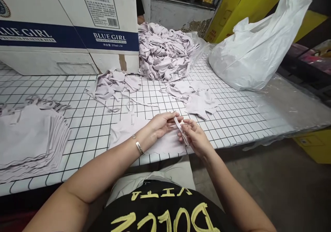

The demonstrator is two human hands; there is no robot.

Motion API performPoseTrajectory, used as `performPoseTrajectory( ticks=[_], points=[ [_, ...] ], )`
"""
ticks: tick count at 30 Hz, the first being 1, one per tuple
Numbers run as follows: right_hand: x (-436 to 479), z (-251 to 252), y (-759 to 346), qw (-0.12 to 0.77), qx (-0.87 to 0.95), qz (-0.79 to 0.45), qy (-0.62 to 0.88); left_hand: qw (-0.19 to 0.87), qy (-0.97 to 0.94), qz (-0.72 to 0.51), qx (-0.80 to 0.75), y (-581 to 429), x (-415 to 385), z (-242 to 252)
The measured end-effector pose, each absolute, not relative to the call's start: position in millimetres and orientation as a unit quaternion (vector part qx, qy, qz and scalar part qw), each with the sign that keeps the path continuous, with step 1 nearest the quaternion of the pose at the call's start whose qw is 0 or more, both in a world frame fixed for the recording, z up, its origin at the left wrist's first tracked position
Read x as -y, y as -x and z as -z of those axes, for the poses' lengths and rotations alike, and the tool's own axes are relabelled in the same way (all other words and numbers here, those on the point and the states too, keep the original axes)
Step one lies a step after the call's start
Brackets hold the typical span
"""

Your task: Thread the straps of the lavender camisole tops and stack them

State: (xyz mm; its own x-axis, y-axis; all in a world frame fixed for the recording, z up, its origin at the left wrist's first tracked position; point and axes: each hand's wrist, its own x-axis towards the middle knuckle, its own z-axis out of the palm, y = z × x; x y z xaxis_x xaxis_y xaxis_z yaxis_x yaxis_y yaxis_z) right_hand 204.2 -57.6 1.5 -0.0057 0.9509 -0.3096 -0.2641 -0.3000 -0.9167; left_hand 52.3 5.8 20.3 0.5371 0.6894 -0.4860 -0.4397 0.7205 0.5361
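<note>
My left hand (161, 123) and my right hand (194, 136) meet at the front edge of a white gridded table (232, 121). Both pinch a thin pale lilac strap (181, 128) that belongs to a flat lilac fabric piece (155, 140) lying under them. A silver bracelet sits on my left wrist. A neat stack of the same fabric pieces (28, 139) lies at the left. Loose pieces (199, 99) lie just beyond my hands, and a small tangle (113, 83) lies further left.
A big heap of lilac fabric (165, 52) is piled at the back centre. Cardboard beer boxes (69, 21) stand at the back left. A white plastic bag (258, 49) slumps at the right. Yellow boxes (232, 11) stand behind it.
</note>
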Motion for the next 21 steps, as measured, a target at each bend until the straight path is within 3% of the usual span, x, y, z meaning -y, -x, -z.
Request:
performPoseTrajectory(
  ticks=[8,11,15,18,21],
  points=[
    [40.1,-8.9,-227.7,0.212,0.47,-0.713,0.475,0.784,-0.342,-0.305,-0.419,-43.3,-41.5,-26.0],
    [10.9,-14.7,-230.2,0.271,0.487,-0.677,0.481,0.602,-0.548,-0.296,-0.5,-27.0,-46.0,-18.1],
    [-33.2,-20.7,-227.5,0.4,0.416,-0.66,0.482,0.33,-0.765,-0.173,-0.526,-5.7,-25.2,3.7],
    [-49.1,-17.1,-219.8,0.394,0.4,-0.681,0.47,0.257,-0.796,-0.11,-0.537,-1.4,-7.8,17.3],
    [-48.6,-6.9,-211.3,0.375,0.384,-0.698,0.473,0.257,-0.791,-0.091,-0.548,-3.2,-2.6,20.5]
  ],
)
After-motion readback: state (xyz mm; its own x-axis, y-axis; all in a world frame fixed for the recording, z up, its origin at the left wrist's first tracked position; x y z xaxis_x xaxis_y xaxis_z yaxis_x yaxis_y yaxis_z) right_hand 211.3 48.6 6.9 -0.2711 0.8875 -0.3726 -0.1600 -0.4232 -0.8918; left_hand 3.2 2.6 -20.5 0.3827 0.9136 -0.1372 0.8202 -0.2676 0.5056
